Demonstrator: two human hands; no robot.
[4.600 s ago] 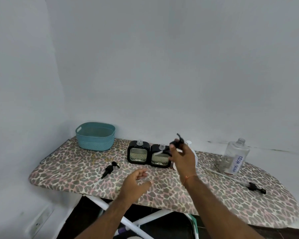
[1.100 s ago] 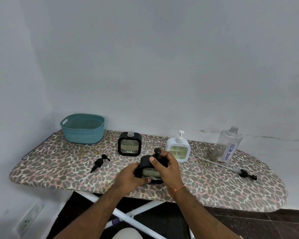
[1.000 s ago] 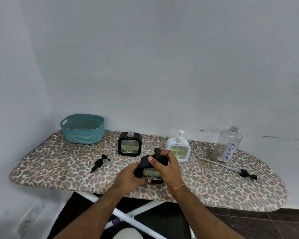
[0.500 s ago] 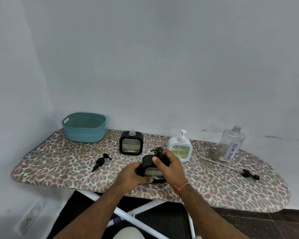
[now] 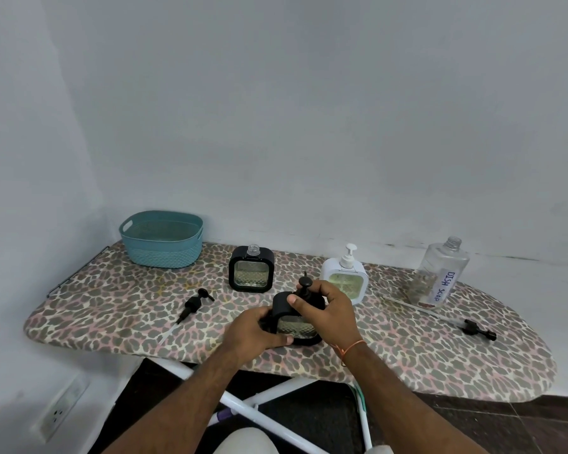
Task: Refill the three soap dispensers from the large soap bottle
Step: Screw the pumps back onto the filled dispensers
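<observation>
Head view: left hand (image 5: 254,330) grips square black soap dispenser (image 5: 294,324) near front counter edge; right hand (image 5: 325,311) fingers pinch black pump head (image 5: 305,286) directly above, upright.

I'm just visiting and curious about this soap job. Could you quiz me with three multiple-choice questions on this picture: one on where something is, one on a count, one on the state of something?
1. Where does the teal basket stand?
A. At the board's far left end
B. Beside the large bottle
C. On the floor

2. How many dispensers have a black case?
A. One
B. Two
C. Three

3. In what state is the far black dispenser?
A. Pump fitted
B. Lying on its side
C. Neck open, no pump

Answers:
1 A, it sits at the left end of the ironing board.
2 B, the far one and the held dispenser; the third is white.
3 C, its bare neck shows, and a loose pump lies nearby.
</observation>
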